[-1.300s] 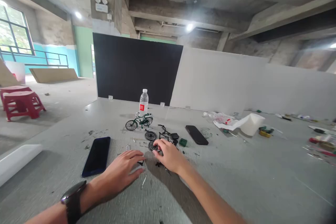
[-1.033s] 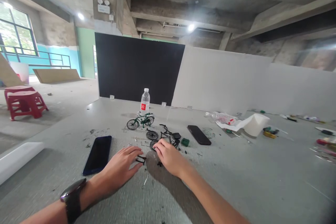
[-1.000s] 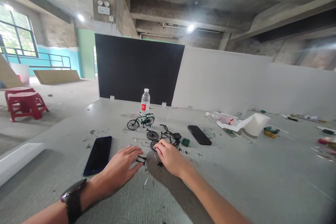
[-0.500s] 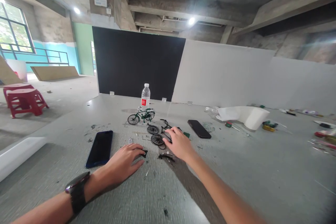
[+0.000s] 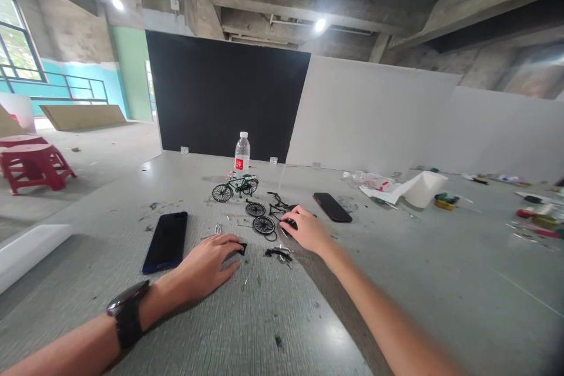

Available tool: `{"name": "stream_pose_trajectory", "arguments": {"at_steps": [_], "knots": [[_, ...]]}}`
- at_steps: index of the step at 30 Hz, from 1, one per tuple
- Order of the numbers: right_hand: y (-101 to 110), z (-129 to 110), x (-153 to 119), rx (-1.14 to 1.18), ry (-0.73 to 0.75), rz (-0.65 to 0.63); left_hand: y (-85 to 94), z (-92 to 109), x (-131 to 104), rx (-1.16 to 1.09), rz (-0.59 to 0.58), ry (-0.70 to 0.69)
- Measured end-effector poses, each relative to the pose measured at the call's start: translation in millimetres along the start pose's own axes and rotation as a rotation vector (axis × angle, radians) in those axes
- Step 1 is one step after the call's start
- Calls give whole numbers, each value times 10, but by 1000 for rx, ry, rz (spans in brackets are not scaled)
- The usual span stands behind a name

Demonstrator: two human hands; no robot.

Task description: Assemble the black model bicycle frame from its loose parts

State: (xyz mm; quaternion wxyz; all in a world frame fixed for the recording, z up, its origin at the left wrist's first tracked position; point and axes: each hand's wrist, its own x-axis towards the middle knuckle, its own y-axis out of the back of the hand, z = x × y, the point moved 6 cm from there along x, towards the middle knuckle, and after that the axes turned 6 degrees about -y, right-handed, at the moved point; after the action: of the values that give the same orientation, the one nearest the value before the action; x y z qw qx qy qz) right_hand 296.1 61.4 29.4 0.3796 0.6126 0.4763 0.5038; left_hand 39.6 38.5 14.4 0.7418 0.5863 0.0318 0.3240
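Mid-table, left hand (image 5: 207,263) flat, open; right hand (image 5: 308,232) pinches black part (image 5: 289,223).

Right hand (image 5: 307,230) covers a small dark part; what it is, and whether the fingers grip it, can't be told. Black bit under the left hand (image 5: 210,259) fingertips is mostly hidden. Clutter at the table's right edge (image 5: 540,214) blurs out.

left hand (image 5: 210,261) flat on table (image 5: 396,282), right hand (image 5: 307,229) on black bike parts (image 5: 282,220)
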Motion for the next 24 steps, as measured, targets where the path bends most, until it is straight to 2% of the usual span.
{"name": "stream_pose_trajectory", "arguments": {"at_steps": [4, 12, 19, 24], "knots": [[-31, -75, 21, 7, -47, 4, 2, -10, -9, 7, 16, -15], [1, -46, 50, -7, -182, -4, 0, -6, -8, -12, 37, -15], [-100, -33, 78, 5, -194, -44, 16, 14, 3, -12, 4, 3], [-62, 23, 93, 51, -189, 24, 4, 14, -1, -9, -7, 0]]}}
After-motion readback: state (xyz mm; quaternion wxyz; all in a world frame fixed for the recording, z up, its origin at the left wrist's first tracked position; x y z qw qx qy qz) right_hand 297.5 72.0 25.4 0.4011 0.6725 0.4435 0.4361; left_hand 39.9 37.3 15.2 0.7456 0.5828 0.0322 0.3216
